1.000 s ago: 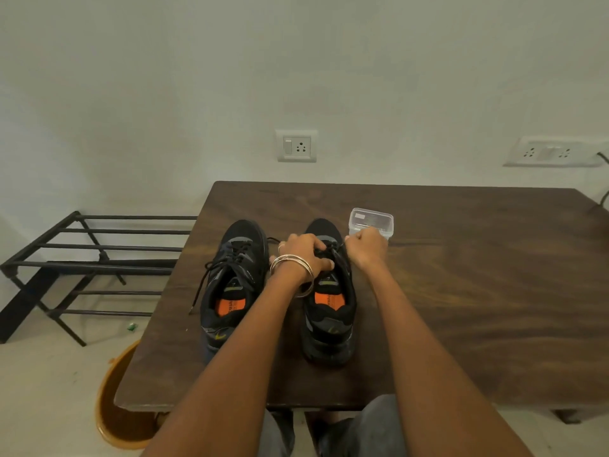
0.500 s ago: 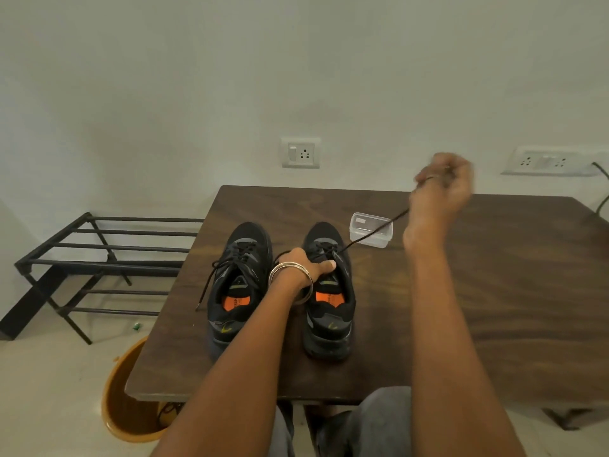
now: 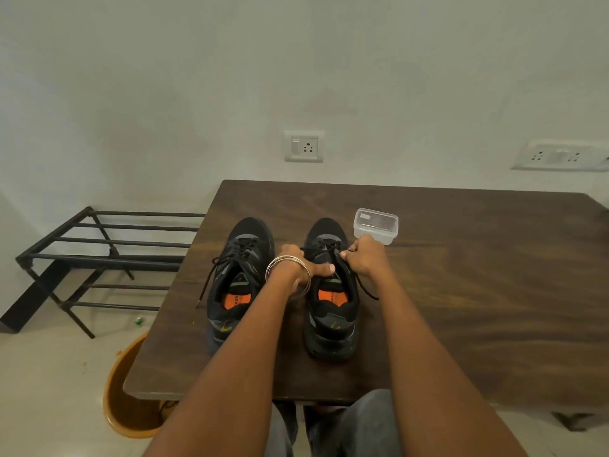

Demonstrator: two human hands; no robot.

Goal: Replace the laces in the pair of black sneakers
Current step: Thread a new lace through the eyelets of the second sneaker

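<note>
My left hand [image 3: 304, 267] grips the right-hand sneaker [image 3: 331, 288] at its tongue, thumb curled over the top and fingers round the far side, with thin metal bangles [image 3: 288, 273] loose at my wrist. My right hand [image 3: 364, 258] is at the other side of the same sneaker, fingers curled and pinching the black lace [image 3: 329, 250] near the upper eyelets — a loose end of that lace trails down past the sneaker's outer side onto the table [image 3: 461, 291]. Just left of this sneaker stands its mate, the left-hand sneaker [image 3: 239, 278], upright, toe pointing away from me, its own lace [image 3: 211, 280] hanging out over its left side. Just beyond my right hand, past the sneaker's toe, sits a small clear plastic box [image 3: 375, 225]. Further left of the sneakers, off the table, a black metal rack [image 3: 99, 258] stands on the floor — an orange bucket [image 3: 125, 397] sits below the table's near corner.
</note>
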